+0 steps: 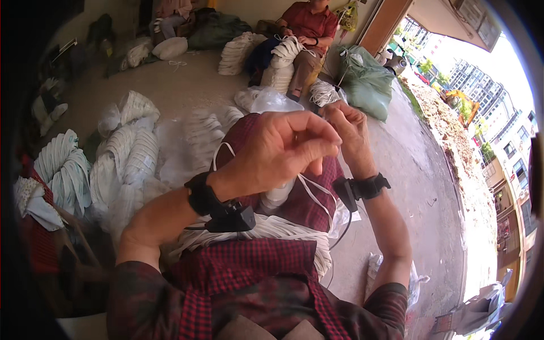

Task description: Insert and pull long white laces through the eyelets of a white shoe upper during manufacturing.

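Note:
My left hand [283,146] is raised in front of my chest, its thumb and fingers curled together in a pinch. Just right of it and slightly farther off, my right hand [348,130] is also closed, fingertips pressed together. Whatever sits in either pinch is too small or hidden to make out. A thin white cord [318,195] loops down below my hands. Between my knees stands a white rounded piece [277,196], mostly covered by my left hand and wrist. Across my lap lies a thick bundle of white cords [260,229].
Stacks of nested white pieces [122,153], some in clear plastic, lie on the floor at left. Ahead, a seated person in a red shirt [309,25] handles a similar stack [279,71]. A green sack [367,82] stands at the right. Black devices [229,218] are strapped to both wrists.

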The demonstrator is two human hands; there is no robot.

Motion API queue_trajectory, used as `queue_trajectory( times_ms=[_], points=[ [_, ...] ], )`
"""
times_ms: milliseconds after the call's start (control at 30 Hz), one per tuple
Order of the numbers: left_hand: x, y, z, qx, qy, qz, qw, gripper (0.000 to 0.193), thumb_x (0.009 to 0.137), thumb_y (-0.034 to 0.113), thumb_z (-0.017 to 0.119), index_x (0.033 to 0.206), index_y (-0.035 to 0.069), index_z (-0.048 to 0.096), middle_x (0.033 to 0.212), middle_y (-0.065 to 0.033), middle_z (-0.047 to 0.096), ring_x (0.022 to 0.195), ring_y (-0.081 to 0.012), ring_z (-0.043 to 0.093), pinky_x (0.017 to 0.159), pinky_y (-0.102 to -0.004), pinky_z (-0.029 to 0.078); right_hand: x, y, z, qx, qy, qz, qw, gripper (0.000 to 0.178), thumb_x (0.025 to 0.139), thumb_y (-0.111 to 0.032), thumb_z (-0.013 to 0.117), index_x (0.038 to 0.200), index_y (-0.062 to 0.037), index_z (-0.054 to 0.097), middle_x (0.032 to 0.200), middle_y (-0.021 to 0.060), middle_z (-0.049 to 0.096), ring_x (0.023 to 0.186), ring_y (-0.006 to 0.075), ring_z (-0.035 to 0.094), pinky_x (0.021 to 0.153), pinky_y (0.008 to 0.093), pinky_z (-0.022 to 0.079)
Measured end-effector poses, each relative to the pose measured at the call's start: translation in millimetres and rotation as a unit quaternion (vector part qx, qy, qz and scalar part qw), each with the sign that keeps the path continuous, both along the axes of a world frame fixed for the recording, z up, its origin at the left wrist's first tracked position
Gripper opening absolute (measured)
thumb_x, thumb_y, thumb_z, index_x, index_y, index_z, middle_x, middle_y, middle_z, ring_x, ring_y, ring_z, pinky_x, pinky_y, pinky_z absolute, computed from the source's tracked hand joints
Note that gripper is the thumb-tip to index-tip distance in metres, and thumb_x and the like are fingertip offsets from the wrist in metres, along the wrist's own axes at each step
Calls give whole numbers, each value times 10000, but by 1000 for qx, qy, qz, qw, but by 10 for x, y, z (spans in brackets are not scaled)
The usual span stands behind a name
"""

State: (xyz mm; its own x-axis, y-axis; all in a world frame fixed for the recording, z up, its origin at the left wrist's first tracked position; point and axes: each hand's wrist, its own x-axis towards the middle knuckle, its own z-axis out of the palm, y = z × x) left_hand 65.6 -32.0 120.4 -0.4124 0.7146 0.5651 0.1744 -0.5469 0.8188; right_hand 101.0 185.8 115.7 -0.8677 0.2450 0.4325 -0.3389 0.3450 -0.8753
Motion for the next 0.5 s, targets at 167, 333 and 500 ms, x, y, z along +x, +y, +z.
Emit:
queue_trajectory(
  times_ms=[167,333,500],
  points=[
    [-564,347,-247,-56,-78,128,987,198,990,151,643,1110,2,692,1020,-54,726,706,-47,599,551,-169,412,-12,-69,9,83,65,-6,994,203,912,-154,629,900,22,730,836,45,672,831,102,581,789,274,453],
    [-420,463,-285,-100,-264,-21,959,214,974,178,667,1153,62,683,1075,-37,727,911,-94,691,657,-180,477,28,-84,-3,67,100,-42,992,190,878,-121,641,852,50,720,776,64,672,827,124,573,775,297,461],
    [-458,439,-266,-108,-247,-38,962,220,981,187,656,1165,66,666,1013,-14,716,915,-106,695,744,-204,513,45,-61,16,109,114,-34,987,191,874,-132,645,867,39,732,765,67,684,808,122,566,739,289,460]
  ],
)
